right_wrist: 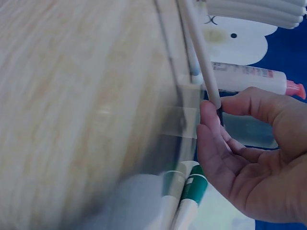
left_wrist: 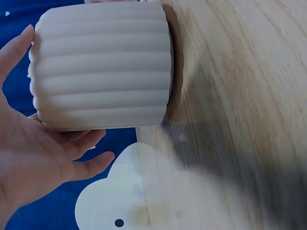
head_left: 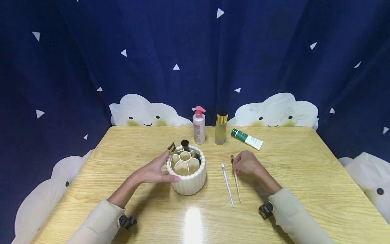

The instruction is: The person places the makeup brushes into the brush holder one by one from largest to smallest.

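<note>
A round cream makeup brush holder point(head_left: 189, 184) with ribbed sides and a flower-shaped divider stands on the table. My left hand point(head_left: 153, 169) grips its left side, thumb along the front rim and fingers toward the back; the left wrist view shows the ribbed wall point(left_wrist: 103, 67) beside the palm. Inside are a dark-haired brush point(head_left: 185, 144) and other brushes. Right of the holder, my right hand point(head_left: 246, 162) pinches a makeup brush point(head_left: 237, 184) with a pale handle between thumb and fingertips, near its dark end. A thin white-tipped brush point(head_left: 227, 184) lies just left of it.
Behind the holder stand a white pump bottle point(head_left: 199, 130) with a pink top and a gold-capped bottle point(head_left: 220, 132). A green and white tube point(head_left: 246, 139) lies to their right. The wooden table point(head_left: 304, 176) ends at a dark blue curtain point(head_left: 262, 51) with white clouds.
</note>
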{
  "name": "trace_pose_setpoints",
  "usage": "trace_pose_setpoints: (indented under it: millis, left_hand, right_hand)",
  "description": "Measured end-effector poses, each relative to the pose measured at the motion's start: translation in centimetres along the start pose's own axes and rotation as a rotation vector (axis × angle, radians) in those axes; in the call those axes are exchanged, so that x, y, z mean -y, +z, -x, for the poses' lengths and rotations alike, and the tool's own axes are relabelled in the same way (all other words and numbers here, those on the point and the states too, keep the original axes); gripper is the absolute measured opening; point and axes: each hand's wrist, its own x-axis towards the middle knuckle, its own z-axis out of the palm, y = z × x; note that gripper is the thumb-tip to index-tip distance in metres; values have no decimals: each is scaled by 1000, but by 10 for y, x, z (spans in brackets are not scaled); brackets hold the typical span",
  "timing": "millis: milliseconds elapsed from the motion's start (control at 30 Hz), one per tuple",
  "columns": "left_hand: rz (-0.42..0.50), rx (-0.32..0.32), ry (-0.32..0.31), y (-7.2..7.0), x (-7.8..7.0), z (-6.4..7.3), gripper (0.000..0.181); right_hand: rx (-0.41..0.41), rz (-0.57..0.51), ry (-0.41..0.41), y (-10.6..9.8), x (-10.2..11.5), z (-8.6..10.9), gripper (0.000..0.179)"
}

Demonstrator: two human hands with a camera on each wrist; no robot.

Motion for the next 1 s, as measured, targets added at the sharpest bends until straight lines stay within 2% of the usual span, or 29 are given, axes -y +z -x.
trace_pose_setpoints:
  millis: [233, 600, 800, 1000]
  left_hand:
    - [-16, 0, 28, -2, 0, -1, 120]
    - [72, 12, 30, 0, 7, -8, 123]
    - [71, 16, -2, 0, 7, -5, 123]
    - [77, 21, 26, -2, 7, -3, 117]
  right_hand:
    - [-42, -65, -86, -13, 11, 10, 15]
    - [-56, -132, -216, -29, 40, 30, 22]
    - [-102, -230, -261, -29, 55, 40, 24]
    - [-184, -382, -326, -28, 70, 49, 25]
